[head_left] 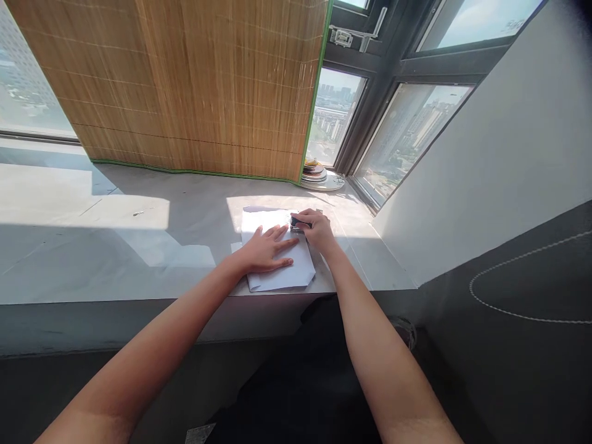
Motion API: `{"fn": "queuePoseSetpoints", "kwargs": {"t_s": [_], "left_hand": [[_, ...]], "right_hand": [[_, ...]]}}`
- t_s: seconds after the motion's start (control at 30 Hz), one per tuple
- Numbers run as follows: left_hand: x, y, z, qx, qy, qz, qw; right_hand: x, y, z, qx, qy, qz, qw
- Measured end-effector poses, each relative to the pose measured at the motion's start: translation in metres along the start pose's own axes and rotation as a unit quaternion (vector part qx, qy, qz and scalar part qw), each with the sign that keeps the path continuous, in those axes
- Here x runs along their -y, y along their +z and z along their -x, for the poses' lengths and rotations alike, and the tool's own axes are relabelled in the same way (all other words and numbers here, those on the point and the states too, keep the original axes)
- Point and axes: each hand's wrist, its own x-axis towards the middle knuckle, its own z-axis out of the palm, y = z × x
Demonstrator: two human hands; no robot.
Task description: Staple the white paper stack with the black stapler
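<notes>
White paper [282, 277], looking like a folded sheet or small stack, lies on the pale window sill near its front edge. My left hand [268, 250] rests flat on the paper with its fingers spread. At the paper's upper right, my right hand [317, 227] is closed around a small dark stapler [300, 222], which sits at the paper's edge. The palm side of my right hand and part of the stapler are hidden.
A bamboo blind [198, 86] with green edging hangs behind the sill [115, 259]. Stacked plates [319, 179] stand by the window corner. A white wall [472, 154] slopes up at the right, and a beaded cord [518, 316] hangs farther right.
</notes>
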Motion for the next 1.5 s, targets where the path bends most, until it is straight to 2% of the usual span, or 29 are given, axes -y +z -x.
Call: {"fn": "queuePoseSetpoints", "kwargs": {"t_s": [0.5,0.73,0.9,1.07,1.2,1.27,1.4,1.5], "left_hand": [[0.002,0.002,-0.001,-0.012,0.006,0.005,1.0],[0.001,0.0,-0.001,-0.015,0.005,0.009,1.0],[0.0,-0.001,-0.002,-0.016,0.006,0.013,1.0],[0.0,-0.001,-0.001,-0.012,-0.001,0.013,1.0],[0.002,-0.001,-0.001,-0.007,-0.005,0.005,1.0],[0.003,0.0,-0.001,-0.008,-0.002,-0.001,1.0],[0.005,0.003,-0.001,-0.005,-0.004,-0.006,1.0],[0.005,0.002,-0.001,-0.007,-0.009,0.001,1.0]], "right_hand": [[0.004,0.002,0.0,0.012,-0.01,0.041,0.999],[0.014,0.005,-0.002,0.039,-0.004,0.104,0.994],[0.02,0.009,-0.001,0.064,-0.024,0.17,0.983],[0.014,0.001,0.004,0.055,-0.028,0.128,0.99],[0.008,-0.012,0.009,0.005,0.021,0.116,0.993],[0.003,-0.016,0.01,-0.028,0.067,0.129,0.989],[-0.014,-0.017,0.008,-0.089,0.201,0.148,0.964],[-0.027,-0.017,0.008,-0.122,0.26,0.143,0.947]]}}
